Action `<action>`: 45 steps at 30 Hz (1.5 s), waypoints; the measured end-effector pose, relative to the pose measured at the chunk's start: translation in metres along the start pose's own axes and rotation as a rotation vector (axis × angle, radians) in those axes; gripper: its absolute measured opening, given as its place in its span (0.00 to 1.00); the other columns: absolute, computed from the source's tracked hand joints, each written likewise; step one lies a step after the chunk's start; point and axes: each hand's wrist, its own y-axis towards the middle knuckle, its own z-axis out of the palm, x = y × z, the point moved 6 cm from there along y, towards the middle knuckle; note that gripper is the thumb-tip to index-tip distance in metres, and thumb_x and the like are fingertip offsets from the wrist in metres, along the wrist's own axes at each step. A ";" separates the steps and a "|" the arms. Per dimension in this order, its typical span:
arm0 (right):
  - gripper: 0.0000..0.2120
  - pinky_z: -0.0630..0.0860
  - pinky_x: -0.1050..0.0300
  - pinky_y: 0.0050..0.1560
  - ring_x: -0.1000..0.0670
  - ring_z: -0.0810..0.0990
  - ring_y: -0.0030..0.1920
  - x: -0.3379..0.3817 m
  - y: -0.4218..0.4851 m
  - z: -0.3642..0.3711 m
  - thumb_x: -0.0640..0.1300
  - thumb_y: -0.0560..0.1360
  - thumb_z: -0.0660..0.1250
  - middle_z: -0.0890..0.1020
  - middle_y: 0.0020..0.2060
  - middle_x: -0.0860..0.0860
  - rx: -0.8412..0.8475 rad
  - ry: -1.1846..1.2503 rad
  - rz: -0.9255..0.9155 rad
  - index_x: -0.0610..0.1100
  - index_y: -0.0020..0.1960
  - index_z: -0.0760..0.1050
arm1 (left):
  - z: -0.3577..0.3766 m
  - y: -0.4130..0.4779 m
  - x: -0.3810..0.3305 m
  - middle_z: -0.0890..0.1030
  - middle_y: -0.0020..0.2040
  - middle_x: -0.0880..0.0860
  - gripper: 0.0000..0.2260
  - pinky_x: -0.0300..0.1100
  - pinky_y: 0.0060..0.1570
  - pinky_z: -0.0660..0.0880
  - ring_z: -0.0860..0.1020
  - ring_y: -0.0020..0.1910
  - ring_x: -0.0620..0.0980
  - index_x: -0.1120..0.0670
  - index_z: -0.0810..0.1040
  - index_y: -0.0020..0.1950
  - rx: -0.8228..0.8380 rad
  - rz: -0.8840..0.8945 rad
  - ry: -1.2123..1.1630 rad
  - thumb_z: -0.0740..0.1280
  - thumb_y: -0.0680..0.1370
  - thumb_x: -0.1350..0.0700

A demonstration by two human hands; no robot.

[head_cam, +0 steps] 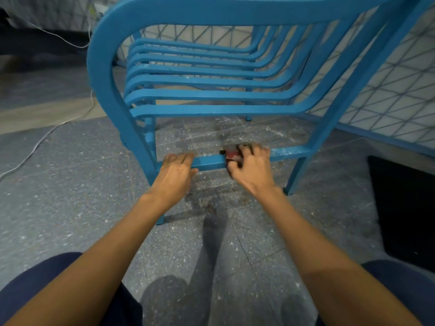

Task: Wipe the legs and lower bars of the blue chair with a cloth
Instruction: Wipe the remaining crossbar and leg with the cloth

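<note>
Your left hand (175, 172) is curled round the near lower bar (208, 162) of the blue slatted metal chair (188, 95), close to the leg on your left (144, 161). Your right hand (253, 169) clutches a small dark red cloth (232, 155) and presses it onto the same bar, near the left hand. The chair stands on a grey speckled tile floor (70, 196), which is dusty beneath the bar.

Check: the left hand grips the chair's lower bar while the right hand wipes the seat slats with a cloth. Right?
No: the head view shows the right hand holding the cloth on that same lower bar instead; the left hand grips it.
</note>
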 end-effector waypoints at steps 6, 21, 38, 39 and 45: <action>0.22 0.59 0.39 0.68 0.40 0.71 0.59 0.055 -0.001 0.014 0.59 0.76 0.62 0.75 0.54 0.41 -0.031 0.147 -0.139 0.42 0.59 0.73 | 0.005 0.004 0.001 0.72 0.64 0.58 0.18 0.51 0.63 0.58 0.69 0.63 0.59 0.59 0.67 0.69 0.069 -0.114 0.014 0.59 0.81 0.52; 0.21 0.46 0.36 0.73 0.37 0.60 0.70 -0.009 0.010 0.009 0.47 0.75 0.59 0.67 0.67 0.40 -0.004 -0.149 0.082 0.47 0.68 0.68 | 0.005 0.006 -0.004 0.70 0.62 0.55 0.16 0.52 0.63 0.56 0.66 0.62 0.55 0.56 0.66 0.67 0.110 -0.153 0.007 0.56 0.82 0.51; 0.30 0.45 0.31 0.72 0.40 0.64 0.68 -0.049 0.016 -0.004 0.51 0.71 0.69 0.68 0.64 0.45 0.034 -0.216 -0.113 0.53 0.71 0.62 | -0.001 0.012 0.004 0.76 0.55 0.55 0.15 0.52 0.61 0.59 0.71 0.59 0.57 0.55 0.71 0.61 0.139 -0.140 -0.061 0.60 0.80 0.48; 0.29 0.44 0.31 0.72 0.39 0.63 0.69 -0.050 0.018 -0.005 0.52 0.71 0.67 0.68 0.64 0.44 0.045 -0.206 -0.053 0.53 0.70 0.63 | 0.000 0.012 0.004 0.76 0.56 0.56 0.15 0.51 0.61 0.59 0.71 0.59 0.57 0.55 0.71 0.62 0.137 -0.141 -0.054 0.60 0.80 0.48; 0.33 0.37 0.29 0.68 0.36 0.56 0.72 0.029 0.002 0.024 0.70 0.71 0.60 0.61 0.71 0.41 0.125 -0.134 -0.095 0.56 0.71 0.62 | 0.003 0.014 0.003 0.74 0.62 0.56 0.16 0.53 0.62 0.57 0.68 0.64 0.57 0.55 0.69 0.65 0.142 -0.144 -0.008 0.60 0.80 0.49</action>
